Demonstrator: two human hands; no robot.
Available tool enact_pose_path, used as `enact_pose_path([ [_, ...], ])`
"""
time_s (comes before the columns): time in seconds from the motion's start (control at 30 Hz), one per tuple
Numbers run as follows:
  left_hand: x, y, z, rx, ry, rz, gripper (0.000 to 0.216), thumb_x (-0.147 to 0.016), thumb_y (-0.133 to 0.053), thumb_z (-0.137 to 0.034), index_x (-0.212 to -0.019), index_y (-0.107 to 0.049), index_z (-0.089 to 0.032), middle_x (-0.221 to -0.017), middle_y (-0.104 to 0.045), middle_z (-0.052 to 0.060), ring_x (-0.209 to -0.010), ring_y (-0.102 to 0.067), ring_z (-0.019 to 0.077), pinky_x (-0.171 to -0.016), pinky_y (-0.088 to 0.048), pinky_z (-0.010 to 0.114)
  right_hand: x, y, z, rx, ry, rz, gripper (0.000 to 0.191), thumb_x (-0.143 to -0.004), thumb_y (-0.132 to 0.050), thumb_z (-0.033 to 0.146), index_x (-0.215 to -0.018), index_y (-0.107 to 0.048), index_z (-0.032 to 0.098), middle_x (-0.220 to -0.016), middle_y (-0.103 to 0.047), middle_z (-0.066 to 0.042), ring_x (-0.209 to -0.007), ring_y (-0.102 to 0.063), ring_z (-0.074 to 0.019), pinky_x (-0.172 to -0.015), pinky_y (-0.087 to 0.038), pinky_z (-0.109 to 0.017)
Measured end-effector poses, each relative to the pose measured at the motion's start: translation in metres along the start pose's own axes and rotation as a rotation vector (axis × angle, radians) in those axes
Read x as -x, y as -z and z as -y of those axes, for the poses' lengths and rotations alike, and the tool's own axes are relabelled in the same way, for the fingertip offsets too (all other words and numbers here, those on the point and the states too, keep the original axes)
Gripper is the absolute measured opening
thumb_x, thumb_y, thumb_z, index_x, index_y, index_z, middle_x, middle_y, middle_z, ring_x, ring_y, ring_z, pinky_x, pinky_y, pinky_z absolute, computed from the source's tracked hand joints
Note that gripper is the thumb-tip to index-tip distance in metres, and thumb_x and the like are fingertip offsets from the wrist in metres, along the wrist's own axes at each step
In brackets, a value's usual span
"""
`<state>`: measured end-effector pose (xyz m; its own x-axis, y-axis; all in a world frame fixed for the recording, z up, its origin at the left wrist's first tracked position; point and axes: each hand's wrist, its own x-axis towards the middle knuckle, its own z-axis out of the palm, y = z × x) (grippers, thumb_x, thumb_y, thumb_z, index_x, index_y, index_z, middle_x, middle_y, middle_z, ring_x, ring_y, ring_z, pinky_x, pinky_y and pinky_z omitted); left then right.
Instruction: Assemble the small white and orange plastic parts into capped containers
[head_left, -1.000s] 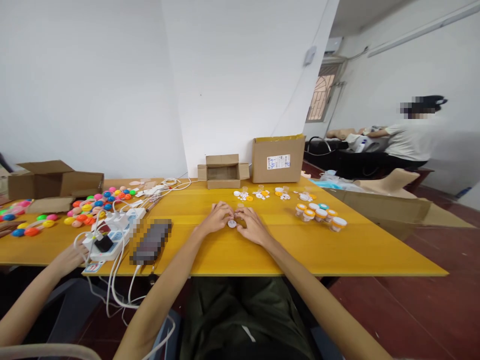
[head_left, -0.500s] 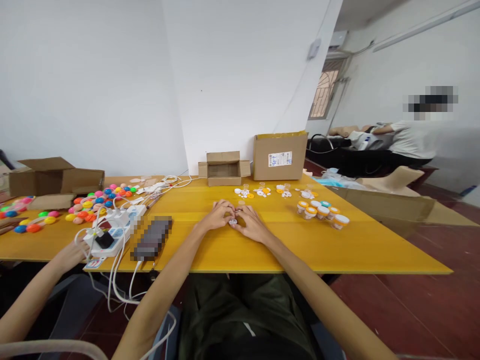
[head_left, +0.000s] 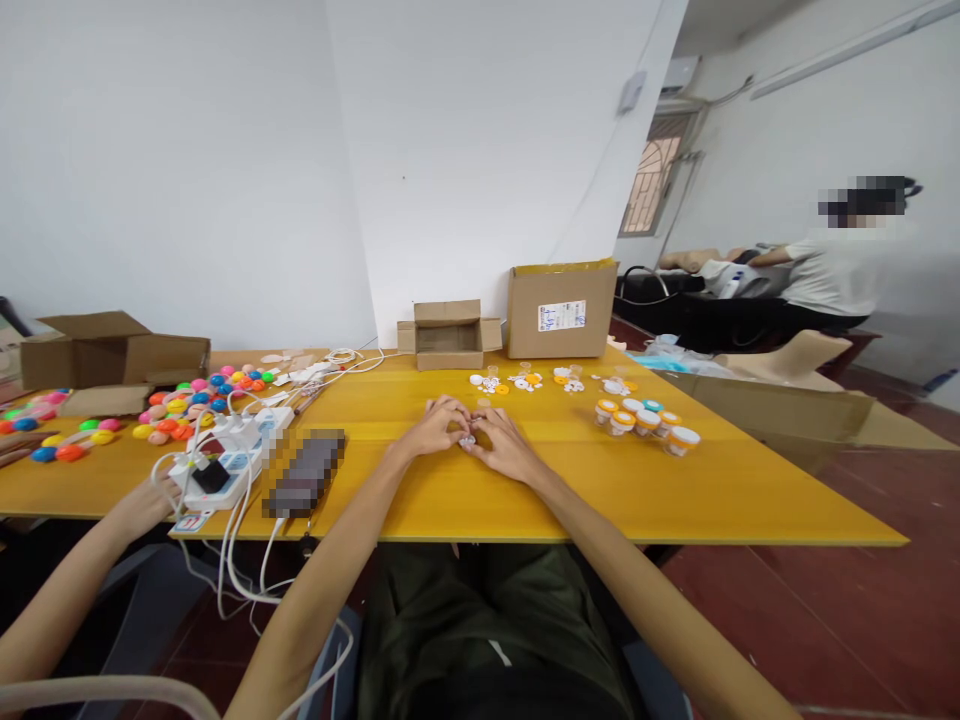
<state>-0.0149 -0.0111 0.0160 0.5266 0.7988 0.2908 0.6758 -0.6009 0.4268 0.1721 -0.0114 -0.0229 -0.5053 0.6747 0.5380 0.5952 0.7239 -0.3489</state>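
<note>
Both hands meet over the middle of the yellow table [head_left: 420, 505]. My left hand [head_left: 437, 430] has its fingers curled, with thumb and fingertips at a small white plastic piece [head_left: 467, 440]. From the other side, my right hand [head_left: 501, 446] grips the same piece, its thumb close to the left thumb. Fingers cover much of the piece, so its exact shape is unclear. Just beyond the fingertips, a small clear cup-like item [head_left: 482, 404] is partly hidden. Further back lie small piles of white and orange plastic parts [head_left: 493, 384], with small clear cups among them.
Several lidded clear jars [head_left: 681, 441] stand at right. An open carton [head_left: 448, 345] and a larger closed box [head_left: 561, 312] sit at the back. Left are a phone [head_left: 306, 473], a power strip [head_left: 217, 478] with cables, colourful balls [head_left: 201, 401] and another person's hand [head_left: 146, 505].
My fingers have shifted only slightly around the white plastic piece, which is a little more covered. Both hands stay in the same place.
</note>
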Motion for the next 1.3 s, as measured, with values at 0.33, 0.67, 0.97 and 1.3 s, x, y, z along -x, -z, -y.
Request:
enact_pose_path([
  [0.33,0.0004,0.0016,-0.0006,0.002,0.001,-0.007,0.013,-0.083,-0.063,-0.024,-0.078,-0.074,-0.027,-0.111,-0.066,0.002,-0.113,-0.047,0.0241,-0.104,-0.03,0.046,0.001,0.0002,-0.0013,0.009,0.006,0.004,0.013,-0.087,-0.062,0.036,-0.095,-0.066,0.026,-0.117,-0.061,-0.009,-0.111,-0.054,-0.0273,-0.095,-0.045,-0.046],
  [0.67,0.0,0.0029,-0.0016,-0.002,0.007,-0.008,0.011,-0.082,-0.064,-0.024,-0.077,-0.074,-0.026,-0.11,-0.066,0.002,-0.113,-0.047,0.0236,-0.103,-0.029,0.046,0.0007,0.0028,0.002,0.01,-0.015,0.026,0.013,-0.087,-0.063,0.034,-0.094,-0.065,0.024,-0.116,-0.061,-0.009,-0.112,-0.053,-0.0263,-0.094,-0.046,-0.044],
  [0.97,0.0002,0.004,-0.0025,-0.006,0.019,-0.011,0.013,-0.083,-0.062,-0.022,-0.077,-0.073,-0.025,-0.106,-0.068,0.002,-0.111,-0.048,0.0239,-0.103,-0.029,0.046,0.0008,0.0007,0.001,0.018,-0.02,0.022,0.014,-0.088,-0.062,0.036,-0.095,-0.066,0.025,-0.116,-0.061,-0.008,-0.111,-0.054,-0.0264,-0.093,-0.046,-0.044],
  [1.3,-0.0005,0.0004,0.0028,-0.018,-0.006,-0.013,0.013,-0.085,-0.063,-0.027,-0.08,-0.074,-0.027,-0.104,-0.067,0.002,-0.109,-0.048,0.0231,-0.103,-0.029,0.046,0.0011,0.0,0.0006,0.023,-0.009,0.005,0.013,-0.088,-0.061,0.036,-0.093,-0.065,0.025,-0.114,-0.061,-0.008,-0.109,-0.054,-0.0259,-0.091,-0.048,-0.043],
])
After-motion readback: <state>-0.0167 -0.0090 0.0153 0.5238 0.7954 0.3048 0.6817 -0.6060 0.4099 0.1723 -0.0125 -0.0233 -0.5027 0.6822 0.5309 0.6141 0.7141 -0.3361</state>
